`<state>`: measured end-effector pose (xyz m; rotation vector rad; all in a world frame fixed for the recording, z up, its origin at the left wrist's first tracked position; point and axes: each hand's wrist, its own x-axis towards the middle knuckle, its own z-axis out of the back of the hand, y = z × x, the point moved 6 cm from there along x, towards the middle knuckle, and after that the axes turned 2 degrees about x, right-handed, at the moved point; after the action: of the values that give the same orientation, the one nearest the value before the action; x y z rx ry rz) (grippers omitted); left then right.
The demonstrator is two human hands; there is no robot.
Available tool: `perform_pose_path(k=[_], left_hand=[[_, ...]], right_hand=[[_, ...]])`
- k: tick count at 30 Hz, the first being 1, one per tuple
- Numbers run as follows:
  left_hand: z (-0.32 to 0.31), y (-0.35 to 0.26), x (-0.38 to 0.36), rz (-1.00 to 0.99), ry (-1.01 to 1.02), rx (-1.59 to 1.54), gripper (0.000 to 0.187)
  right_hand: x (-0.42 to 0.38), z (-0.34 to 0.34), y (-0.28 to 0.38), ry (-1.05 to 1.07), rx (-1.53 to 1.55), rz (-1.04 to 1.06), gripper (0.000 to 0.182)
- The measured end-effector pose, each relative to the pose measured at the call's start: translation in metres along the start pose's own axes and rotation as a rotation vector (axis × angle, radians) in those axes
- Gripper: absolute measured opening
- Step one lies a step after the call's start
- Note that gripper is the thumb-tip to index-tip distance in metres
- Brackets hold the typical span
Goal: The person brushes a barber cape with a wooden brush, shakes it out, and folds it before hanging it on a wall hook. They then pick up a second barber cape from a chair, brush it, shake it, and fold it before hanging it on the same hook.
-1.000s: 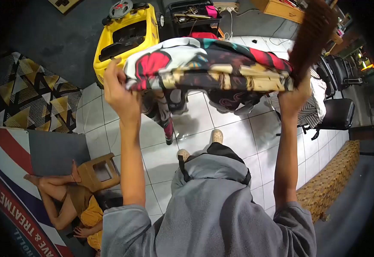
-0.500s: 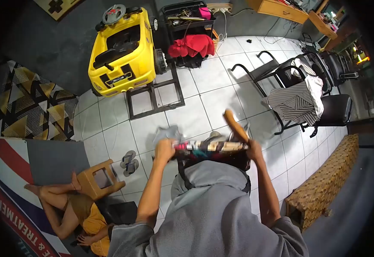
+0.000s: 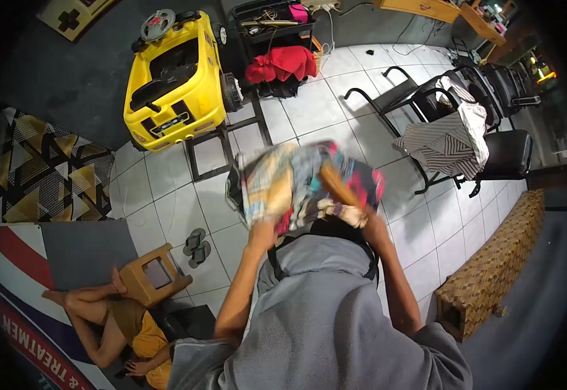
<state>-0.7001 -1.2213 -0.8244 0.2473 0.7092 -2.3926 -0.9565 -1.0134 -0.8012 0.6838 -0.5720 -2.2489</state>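
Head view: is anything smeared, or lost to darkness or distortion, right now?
Head view: patterned cloth, brown handle, left hand and right hand blurred, finger detail lost; head view: yellow toy car and woven box fairly sharp; head view: tiled floor bright, soft shadow beside the striped cloth; head view: corners black, the floor's far edge bowed.

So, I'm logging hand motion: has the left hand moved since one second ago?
Yes: the left hand, then overlapping the yellow toy car in view, is now clear of it, lower and rightward in the picture.
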Motion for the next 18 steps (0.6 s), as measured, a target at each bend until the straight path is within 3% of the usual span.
perform_pose_path(k=[1,2,3,4,6,8,9,10,11,13,15,17,18], left_hand=[[-0.062,0.032,-0.025,-0.050,-0.210,-0.013,0.040],[-0.071,0.044,-0.031,0.133,0.099,-0.130,0.038],[-0.074,0.050,-0.047,0.319,0.410,-0.249,0.036],[-0.055,0.048,-0.048,0.335,0.400,-0.249,0.036],[-0.011,0.026,-0.044,0.123,0.185,-0.306,0.034],[0.037,0.024,-0.018,0.210,-0.061,-0.339,0.036],[0.050,0.032,0.003,0.089,-0.254,-0.361,0.041],[0.084,0.027,0.013,0.149,-0.412,-0.474,0.036],[0.124,0.010,0.021,0.134,-0.521,-0.569,0.041],[0.193,-0.022,0.023,0.072,-0.788,-0.605,0.047],[0.244,-0.060,0.007,-0.013,-0.921,-0.896,0.048],[0.263,-0.083,-0.011,-0.202,-1.218,-0.583,0.048],[0.255,-0.086,-0.013,-0.193,-1.214,-0.581,0.046]], right_hand=[[-0.011,-0.025,-0.009,0.296,-0.195,-0.059,0.036],[-0.025,-0.029,-0.022,0.398,-0.280,-0.261,0.031],[-0.025,-0.030,-0.031,0.378,-0.201,-0.224,0.025],[-0.015,-0.027,-0.039,0.283,-0.171,-0.204,0.025],[-0.008,-0.022,-0.035,0.184,-0.044,-0.184,0.025],[0.021,-0.010,-0.034,0.095,0.131,-0.076,0.024],[0.031,0.010,-0.014,-0.055,0.009,0.035,0.018],[0.047,0.019,-0.013,-0.148,0.259,-0.002,0.014],[0.047,0.058,0.037,-0.240,0.164,0.014,0.013],[0.045,0.111,0.095,-0.515,0.379,0.118,0.014],[0.029,0.146,0.135,-0.714,0.669,0.277,0.021],[0.015,0.163,0.154,-0.965,0.479,0.568,0.035],[0.013,0.159,0.149,-0.965,0.476,0.563,0.035]])
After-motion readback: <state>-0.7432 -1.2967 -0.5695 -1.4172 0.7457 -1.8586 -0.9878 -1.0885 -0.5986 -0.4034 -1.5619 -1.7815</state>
